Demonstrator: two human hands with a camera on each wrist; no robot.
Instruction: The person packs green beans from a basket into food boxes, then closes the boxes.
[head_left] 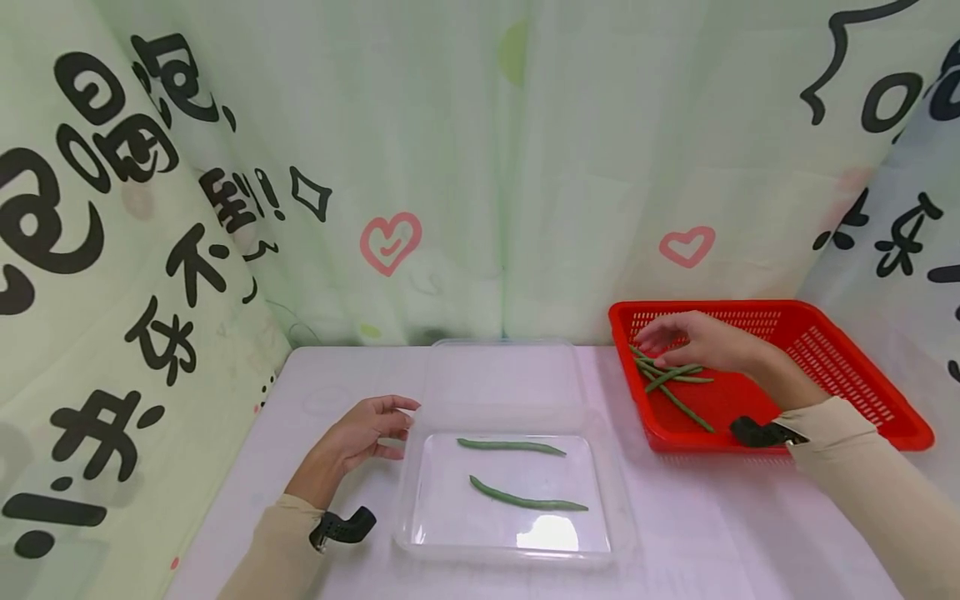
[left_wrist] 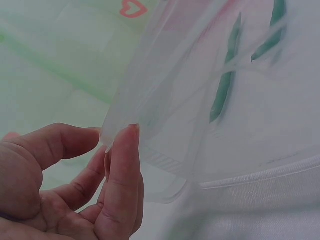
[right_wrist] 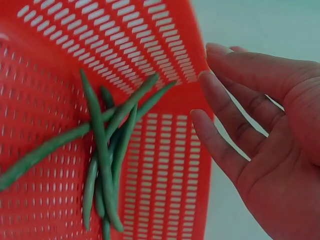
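Note:
A clear plastic box sits on the table with two green beans lying apart in it, a rear bean and a front bean. At its back left corner my left hand holds the rim; the left wrist view shows thumb and fingers on either side of the clear edge. Over the left part of a red basket hovers my right hand, fingers loosely bent. In the right wrist view this hand holds nothing, apart from the pile of green beans inside the basket.
Behind the box lies a clear flat panel, apparently its lid. A pale cloth covers the table. Printed curtains hang close behind and at both sides. The basket's raised walls stand right of the box.

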